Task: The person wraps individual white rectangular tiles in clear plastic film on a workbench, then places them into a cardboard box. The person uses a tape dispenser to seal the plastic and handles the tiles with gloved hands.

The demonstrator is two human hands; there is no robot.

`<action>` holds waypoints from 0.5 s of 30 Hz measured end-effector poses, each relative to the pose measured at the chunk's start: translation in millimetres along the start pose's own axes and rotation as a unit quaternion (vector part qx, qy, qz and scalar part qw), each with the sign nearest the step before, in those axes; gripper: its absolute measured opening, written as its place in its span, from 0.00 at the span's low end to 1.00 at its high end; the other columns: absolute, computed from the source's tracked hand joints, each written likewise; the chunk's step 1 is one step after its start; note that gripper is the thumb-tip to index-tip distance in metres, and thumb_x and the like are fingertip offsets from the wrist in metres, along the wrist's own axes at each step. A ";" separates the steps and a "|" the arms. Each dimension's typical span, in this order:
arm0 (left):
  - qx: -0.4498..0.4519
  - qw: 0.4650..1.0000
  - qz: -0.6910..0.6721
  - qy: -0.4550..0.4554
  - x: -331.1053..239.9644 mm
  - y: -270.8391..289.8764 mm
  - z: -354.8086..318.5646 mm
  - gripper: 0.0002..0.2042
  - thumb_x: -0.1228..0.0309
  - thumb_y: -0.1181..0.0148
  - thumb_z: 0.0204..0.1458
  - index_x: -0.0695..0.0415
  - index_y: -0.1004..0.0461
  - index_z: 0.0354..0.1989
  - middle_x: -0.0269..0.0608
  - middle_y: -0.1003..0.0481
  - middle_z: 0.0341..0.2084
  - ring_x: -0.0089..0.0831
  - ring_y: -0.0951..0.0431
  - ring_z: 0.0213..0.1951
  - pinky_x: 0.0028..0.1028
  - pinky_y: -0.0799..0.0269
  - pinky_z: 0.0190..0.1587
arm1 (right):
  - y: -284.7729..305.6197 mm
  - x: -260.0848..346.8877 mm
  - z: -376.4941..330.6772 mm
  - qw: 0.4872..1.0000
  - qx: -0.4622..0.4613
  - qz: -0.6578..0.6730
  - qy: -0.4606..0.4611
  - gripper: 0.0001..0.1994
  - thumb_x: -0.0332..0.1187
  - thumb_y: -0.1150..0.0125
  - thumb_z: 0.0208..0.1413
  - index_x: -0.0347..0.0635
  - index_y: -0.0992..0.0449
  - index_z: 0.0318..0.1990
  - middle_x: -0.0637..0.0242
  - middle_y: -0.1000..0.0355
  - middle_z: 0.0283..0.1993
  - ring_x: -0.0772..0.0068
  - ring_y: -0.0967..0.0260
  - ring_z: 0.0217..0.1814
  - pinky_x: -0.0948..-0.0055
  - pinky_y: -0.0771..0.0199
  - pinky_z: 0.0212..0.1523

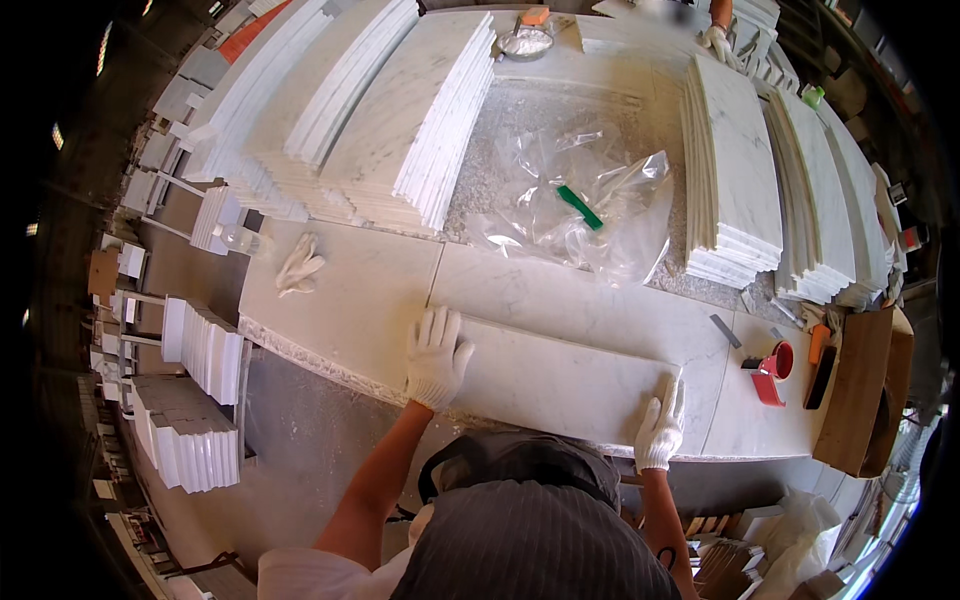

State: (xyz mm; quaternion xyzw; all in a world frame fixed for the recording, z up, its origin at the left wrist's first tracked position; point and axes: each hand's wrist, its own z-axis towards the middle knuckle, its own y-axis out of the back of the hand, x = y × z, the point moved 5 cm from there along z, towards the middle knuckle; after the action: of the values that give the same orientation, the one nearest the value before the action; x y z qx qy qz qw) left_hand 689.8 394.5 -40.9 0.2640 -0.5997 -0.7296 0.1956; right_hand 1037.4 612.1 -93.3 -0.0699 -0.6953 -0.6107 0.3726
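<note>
A long white marble slab (560, 375) with faint grey veins lies flat on the worktable in front of me, its near edge close to the table's front. At its left end is my left hand (436, 360) in a white knit glove, fingers straight along the end and thumb over the top. My right hand (660, 428), gloved alike, holds the right end, its thumb on the top face and its fingers along the end edge. The slab is held between both hands. Its underside is hidden.
Tall marble stacks stand at the far left (400, 110) and right (735, 170). Between them lies crumpled clear plastic (600, 220) with a green strip. A loose glove (300, 265), red tape dispenser (770, 375) and cardboard box (862, 390) flank me. Another person's gloved hand (718, 42) is at the back.
</note>
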 end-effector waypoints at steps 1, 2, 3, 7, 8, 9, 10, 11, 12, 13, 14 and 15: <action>-0.031 0.999 0.014 0.036 23.9 -5.1 -3.4 0.27 0.56 0.46 0.62 0.61 0.31 0.64 0.53 0.30 0.61 0.56 0.34 0.62 0.50 0.43 0.66 | 1.3 1.9 -0.7 1.000 -0.002 0.018 -0.020 0.26 0.35 0.51 0.67 0.36 0.38 0.70 0.47 0.39 0.72 0.43 0.44 0.75 0.55 0.44 0.72; -0.032 0.996 0.039 0.067 52.1 -13.6 -10.5 0.26 0.56 0.46 0.62 0.61 0.31 0.64 0.53 0.30 0.61 0.56 0.35 0.63 0.50 0.43 0.67 | 2.1 3.4 -1.2 1.000 0.010 0.003 -0.027 0.26 0.33 0.53 0.68 0.36 0.39 0.71 0.48 0.40 0.73 0.47 0.44 0.76 0.59 0.44 0.72; -0.035 0.993 0.063 0.099 82.1 -22.5 -17.6 0.26 0.57 0.46 0.62 0.62 0.31 0.63 0.53 0.31 0.62 0.55 0.35 0.63 0.50 0.44 0.67 | 3.1 5.5 -1.6 1.000 0.009 0.002 -0.022 0.26 0.33 0.53 0.68 0.36 0.39 0.71 0.47 0.40 0.73 0.47 0.44 0.75 0.59 0.44 0.72; -0.123 0.986 0.069 0.084 88.6 27.3 29.4 0.25 0.59 0.46 0.63 0.62 0.32 0.63 0.53 0.33 0.64 0.55 0.36 0.64 0.52 0.44 0.67 | 1.9 5.2 -0.8 1.000 0.001 0.021 -0.014 0.27 0.35 0.50 0.67 0.38 0.40 0.72 0.44 0.40 0.72 0.41 0.43 0.74 0.54 0.43 0.71; -0.156 0.985 0.043 0.053 73.4 52.7 47.6 0.25 0.59 0.46 0.63 0.62 0.32 0.64 0.54 0.33 0.64 0.56 0.37 0.65 0.51 0.45 0.68 | 2.6 4.9 -0.9 1.000 0.002 0.018 -0.016 0.27 0.35 0.50 0.67 0.38 0.40 0.72 0.44 0.40 0.72 0.41 0.43 0.74 0.54 0.43 0.71; -0.188 0.982 0.015 0.023 54.2 81.6 72.4 0.25 0.59 0.46 0.63 0.61 0.32 0.64 0.54 0.34 0.65 0.56 0.37 0.66 0.51 0.45 0.68 | 4.0 5.7 -1.0 1.000 0.003 0.012 -0.019 0.28 0.35 0.50 0.67 0.39 0.40 0.72 0.44 0.40 0.72 0.41 0.43 0.74 0.53 0.43 0.71; -0.219 0.976 -0.011 -0.004 42.7 105.4 95.0 0.25 0.59 0.46 0.63 0.60 0.32 0.64 0.54 0.34 0.65 0.56 0.37 0.66 0.51 0.45 0.68 | 5.0 7.6 -0.4 1.000 0.007 0.007 -0.019 0.28 0.35 0.50 0.67 0.39 0.40 0.72 0.45 0.39 0.72 0.41 0.43 0.74 0.53 0.43 0.71; -0.227 0.974 -0.004 -0.018 39.6 119.8 117.3 0.24 0.59 0.46 0.62 0.59 0.31 0.64 0.54 0.34 0.65 0.56 0.37 0.66 0.50 0.44 0.68 | 6.0 10.3 0.6 1.000 0.004 0.010 -0.026 0.28 0.36 0.50 0.67 0.39 0.40 0.72 0.45 0.39 0.72 0.41 0.43 0.73 0.52 0.43 0.71; -0.240 0.970 0.002 -0.034 35.6 135.4 139.2 0.24 0.60 0.45 0.62 0.58 0.31 0.64 0.53 0.34 0.65 0.55 0.37 0.66 0.49 0.43 0.68 | 7.5 9.3 0.3 1.000 0.001 0.013 -0.021 0.28 0.36 0.51 0.67 0.40 0.40 0.73 0.45 0.39 0.72 0.41 0.43 0.73 0.52 0.43 0.71; -0.247 0.968 0.007 -0.049 35.4 144.5 163.4 0.24 0.60 0.45 0.62 0.57 0.31 0.64 0.53 0.34 0.65 0.55 0.37 0.66 0.49 0.42 0.67 | 7.9 7.6 -0.1 1.000 0.002 0.014 -0.020 0.28 0.36 0.51 0.67 0.40 0.40 0.73 0.44 0.39 0.72 0.41 0.43 0.73 0.52 0.43 0.71; -0.233 0.972 0.024 -0.029 45.4 146.8 188.3 0.24 0.59 0.45 0.61 0.57 0.31 0.64 0.53 0.34 0.65 0.55 0.36 0.66 0.48 0.41 0.67 | 7.6 7.8 -0.1 1.000 0.004 0.017 -0.017 0.28 0.37 0.51 0.67 0.40 0.41 0.73 0.44 0.40 0.72 0.41 0.43 0.73 0.52 0.43 0.71; -0.219 0.975 0.040 -0.009 61.7 142.8 214.2 0.25 0.58 0.44 0.61 0.56 0.31 0.63 0.52 0.34 0.65 0.54 0.36 0.66 0.47 0.40 0.67 | 8.2 9.1 0.0 1.000 0.007 0.008 -0.023 0.28 0.37 0.51 0.67 0.40 0.40 0.73 0.44 0.40 0.72 0.41 0.42 0.73 0.52 0.42 0.70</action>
State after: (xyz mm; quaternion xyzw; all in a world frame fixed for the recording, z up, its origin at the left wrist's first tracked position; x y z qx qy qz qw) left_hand 504.3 493.6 119.8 0.1836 -0.4372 -0.8373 0.2721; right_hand 1035.4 610.9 -81.3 -0.0870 -0.7072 -0.6010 0.3620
